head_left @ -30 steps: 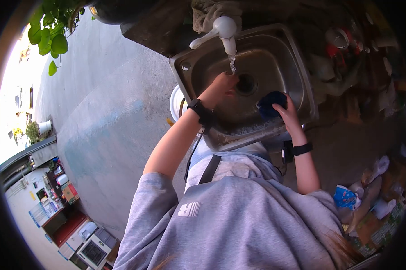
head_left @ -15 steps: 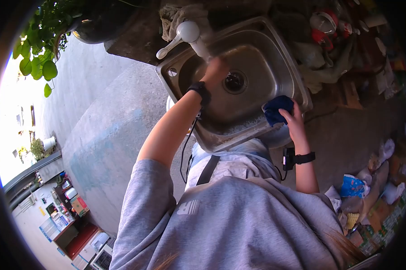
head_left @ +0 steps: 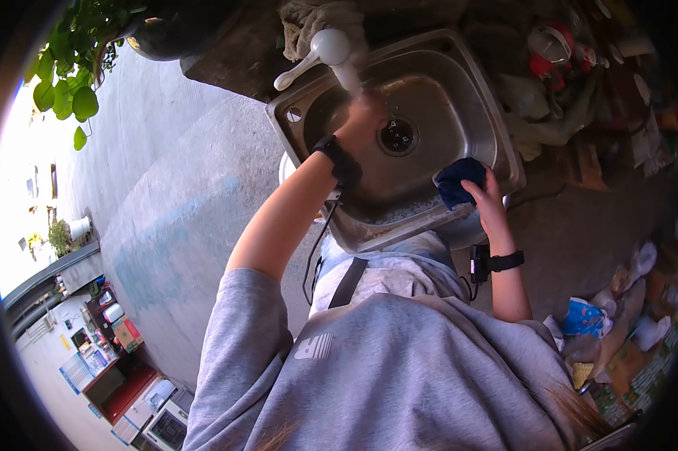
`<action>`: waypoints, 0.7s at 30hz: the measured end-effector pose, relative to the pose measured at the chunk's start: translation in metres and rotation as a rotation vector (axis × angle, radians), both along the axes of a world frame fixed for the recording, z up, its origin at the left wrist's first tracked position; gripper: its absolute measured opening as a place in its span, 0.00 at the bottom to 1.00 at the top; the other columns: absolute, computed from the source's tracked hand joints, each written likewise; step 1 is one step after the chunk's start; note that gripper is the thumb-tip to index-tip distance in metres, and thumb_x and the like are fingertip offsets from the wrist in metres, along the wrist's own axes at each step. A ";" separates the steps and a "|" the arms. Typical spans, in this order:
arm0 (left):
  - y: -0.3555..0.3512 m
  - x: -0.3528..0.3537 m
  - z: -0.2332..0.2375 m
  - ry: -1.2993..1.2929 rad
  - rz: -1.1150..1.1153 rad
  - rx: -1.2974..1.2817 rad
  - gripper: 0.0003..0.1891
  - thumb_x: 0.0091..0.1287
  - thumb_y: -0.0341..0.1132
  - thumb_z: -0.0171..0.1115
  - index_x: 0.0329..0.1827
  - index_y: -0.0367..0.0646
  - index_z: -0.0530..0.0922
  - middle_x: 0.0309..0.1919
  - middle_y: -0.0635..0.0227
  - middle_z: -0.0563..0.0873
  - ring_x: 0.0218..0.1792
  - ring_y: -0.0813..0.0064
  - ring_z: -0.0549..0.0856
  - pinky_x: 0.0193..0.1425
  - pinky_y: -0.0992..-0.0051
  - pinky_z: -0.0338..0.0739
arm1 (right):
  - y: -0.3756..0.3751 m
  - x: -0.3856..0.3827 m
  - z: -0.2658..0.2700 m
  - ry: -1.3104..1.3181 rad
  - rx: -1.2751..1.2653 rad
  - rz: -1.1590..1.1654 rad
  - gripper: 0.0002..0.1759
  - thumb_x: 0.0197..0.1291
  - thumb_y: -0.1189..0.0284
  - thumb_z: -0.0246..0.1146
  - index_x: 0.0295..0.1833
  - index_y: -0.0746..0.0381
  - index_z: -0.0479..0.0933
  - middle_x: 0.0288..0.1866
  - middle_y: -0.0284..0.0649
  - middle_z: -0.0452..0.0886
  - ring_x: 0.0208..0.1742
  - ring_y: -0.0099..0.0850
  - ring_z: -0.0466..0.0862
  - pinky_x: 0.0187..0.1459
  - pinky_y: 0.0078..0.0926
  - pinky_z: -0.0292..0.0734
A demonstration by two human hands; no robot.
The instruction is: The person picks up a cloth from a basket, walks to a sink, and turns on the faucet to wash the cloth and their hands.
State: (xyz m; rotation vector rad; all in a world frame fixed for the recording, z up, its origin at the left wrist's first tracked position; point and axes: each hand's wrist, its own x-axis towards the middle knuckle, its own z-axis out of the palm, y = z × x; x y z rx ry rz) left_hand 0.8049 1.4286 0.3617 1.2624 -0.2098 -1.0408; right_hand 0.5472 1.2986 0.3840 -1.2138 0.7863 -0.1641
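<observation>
A stainless steel sink (head_left: 467,90) lies in front of me, with a round drain (head_left: 397,136) in its floor. Under the spout of the white faucet (head_left: 330,49), my left hand (head_left: 363,120) is smeared by motion, so its fingers cannot be made out. Over the sink's right front corner, my right hand (head_left: 489,203) grips a dark blue cloth (head_left: 459,183), thumb on top. The cloth is bunched and hangs partly over the rim.
A crumpled beige rag (head_left: 309,26) lies behind the faucet. Leafy plants (head_left: 68,90) hang at the upper left. Red-and-clear plastic items (head_left: 553,49) sit beyond the sink's right side. Plastic bags and wrappers (head_left: 585,317) are piled on the floor at the lower right.
The view has shifted slightly. My left hand is still under the spout and blurred, a little lower against the faucet. My right hand keeps hold of the blue cloth at the same corner.
</observation>
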 end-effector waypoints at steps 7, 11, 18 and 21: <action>-0.008 -0.002 0.016 0.211 0.249 0.308 0.08 0.66 0.38 0.45 0.28 0.50 0.67 0.15 0.77 0.62 0.13 0.81 0.64 0.12 0.79 0.50 | 0.004 0.004 0.002 0.020 0.024 0.001 0.27 0.51 0.76 0.61 0.57 0.66 0.61 0.49 0.38 0.71 0.48 0.24 0.72 0.52 0.22 0.67; -0.010 -0.006 0.025 0.203 0.203 0.441 0.12 0.67 0.43 0.42 0.27 0.50 0.67 0.14 0.78 0.62 0.13 0.82 0.63 0.13 0.81 0.50 | 0.005 0.006 0.001 0.033 0.007 0.018 0.27 0.51 0.76 0.61 0.57 0.66 0.61 0.50 0.38 0.71 0.49 0.25 0.72 0.52 0.22 0.67; 0.005 -0.011 0.013 0.185 0.177 0.348 0.13 0.63 0.47 0.47 0.40 0.50 0.73 0.24 0.72 0.75 0.24 0.77 0.73 0.27 0.77 0.62 | 0.008 0.014 -0.005 0.047 -0.020 0.049 0.27 0.51 0.73 0.63 0.57 0.65 0.62 0.48 0.37 0.73 0.48 0.24 0.73 0.50 0.21 0.68; 0.022 -0.014 0.010 0.174 0.033 0.314 0.15 0.61 0.45 0.49 0.48 0.50 0.72 0.36 0.67 0.79 0.37 0.72 0.75 0.39 0.71 0.66 | 0.012 0.032 -0.005 0.127 0.058 0.042 0.25 0.51 0.71 0.63 0.54 0.62 0.64 0.46 0.36 0.73 0.45 0.24 0.75 0.43 0.23 0.73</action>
